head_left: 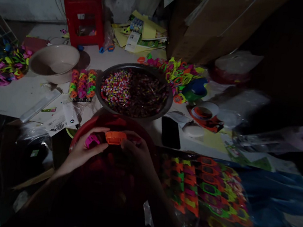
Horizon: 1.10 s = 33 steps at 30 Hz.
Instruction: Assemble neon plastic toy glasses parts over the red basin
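Over the left of the red tub, the left hand curls half closed, a pink plastic piece within it, thumb and forefinger pinching an orange plastic piece. Above the tub's middle, this orange piece lies crosswise, long axis left to right, ends pointing at each hand. Over the tub's right, the right hand curls inward, fingertips gripping its right end.
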Each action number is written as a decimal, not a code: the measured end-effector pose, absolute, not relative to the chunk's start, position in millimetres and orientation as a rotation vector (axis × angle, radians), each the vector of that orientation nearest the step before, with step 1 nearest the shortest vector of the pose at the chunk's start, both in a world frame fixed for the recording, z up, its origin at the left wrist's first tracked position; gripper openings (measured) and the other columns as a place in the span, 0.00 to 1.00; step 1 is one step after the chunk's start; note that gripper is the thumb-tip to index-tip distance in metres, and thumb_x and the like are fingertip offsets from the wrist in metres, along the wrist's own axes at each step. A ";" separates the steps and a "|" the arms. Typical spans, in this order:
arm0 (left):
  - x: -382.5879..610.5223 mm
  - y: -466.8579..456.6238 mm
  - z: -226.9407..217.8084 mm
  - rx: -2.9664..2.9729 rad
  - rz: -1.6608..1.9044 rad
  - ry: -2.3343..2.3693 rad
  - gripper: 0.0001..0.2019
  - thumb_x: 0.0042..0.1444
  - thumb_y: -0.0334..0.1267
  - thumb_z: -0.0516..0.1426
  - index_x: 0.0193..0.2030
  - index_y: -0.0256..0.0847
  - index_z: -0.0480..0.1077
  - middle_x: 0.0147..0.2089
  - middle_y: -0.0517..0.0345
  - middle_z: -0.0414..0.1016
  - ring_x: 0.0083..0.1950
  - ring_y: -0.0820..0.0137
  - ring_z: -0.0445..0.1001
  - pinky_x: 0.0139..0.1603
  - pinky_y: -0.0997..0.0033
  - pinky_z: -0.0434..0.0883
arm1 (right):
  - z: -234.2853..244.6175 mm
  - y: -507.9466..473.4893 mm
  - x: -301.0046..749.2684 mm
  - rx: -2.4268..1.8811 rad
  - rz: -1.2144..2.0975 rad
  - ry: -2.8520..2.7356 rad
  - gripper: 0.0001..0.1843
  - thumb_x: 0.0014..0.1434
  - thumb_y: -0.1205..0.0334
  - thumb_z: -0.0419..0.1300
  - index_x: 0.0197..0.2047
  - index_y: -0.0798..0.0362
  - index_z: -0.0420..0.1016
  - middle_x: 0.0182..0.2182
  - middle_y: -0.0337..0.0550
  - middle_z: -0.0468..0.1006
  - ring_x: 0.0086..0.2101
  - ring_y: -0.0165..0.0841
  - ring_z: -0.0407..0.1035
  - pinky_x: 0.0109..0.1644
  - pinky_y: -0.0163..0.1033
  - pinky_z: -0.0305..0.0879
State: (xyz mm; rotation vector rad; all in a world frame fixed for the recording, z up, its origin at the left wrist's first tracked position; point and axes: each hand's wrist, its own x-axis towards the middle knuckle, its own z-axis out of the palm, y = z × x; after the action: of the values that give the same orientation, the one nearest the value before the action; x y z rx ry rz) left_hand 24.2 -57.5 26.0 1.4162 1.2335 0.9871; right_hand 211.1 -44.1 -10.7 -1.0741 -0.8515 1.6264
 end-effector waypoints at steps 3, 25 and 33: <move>27.2 -58.0 23.9 1.539 1.081 1.206 0.08 0.55 0.39 0.61 0.41 0.43 0.71 0.49 0.54 0.74 0.49 0.67 0.72 0.49 0.69 0.70 | -12.7 -44.1 210.3 -1.100 1.696 -0.878 0.17 0.47 0.54 0.65 0.39 0.55 0.76 0.20 0.33 0.68 0.21 0.24 0.59 0.26 0.30 0.56; 36.3 -64.7 24.4 1.678 1.112 1.317 0.08 0.52 0.37 0.63 0.37 0.41 0.70 0.36 0.60 0.76 0.37 0.73 0.74 0.40 0.77 0.70 | 45.6 -52.4 238.7 -0.915 0.796 -2.057 0.07 0.64 0.65 0.57 0.45 0.52 0.73 0.37 0.43 0.79 0.36 0.29 0.75 0.39 0.31 0.69; 33.6 -63.3 32.8 1.476 1.158 1.225 0.10 0.53 0.41 0.62 0.40 0.41 0.70 0.35 0.59 0.77 0.33 0.72 0.76 0.36 0.74 0.73 | 46.3 -54.2 236.8 -0.816 0.648 -2.098 0.12 0.65 0.69 0.55 0.51 0.52 0.70 0.40 0.45 0.76 0.38 0.29 0.73 0.38 0.31 0.69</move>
State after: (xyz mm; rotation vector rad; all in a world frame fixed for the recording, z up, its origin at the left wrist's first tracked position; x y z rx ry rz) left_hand 33.6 -63.3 32.8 1.4762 1.2245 1.1576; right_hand 236.8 -54.2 46.3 -0.8155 -2.0978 0.6477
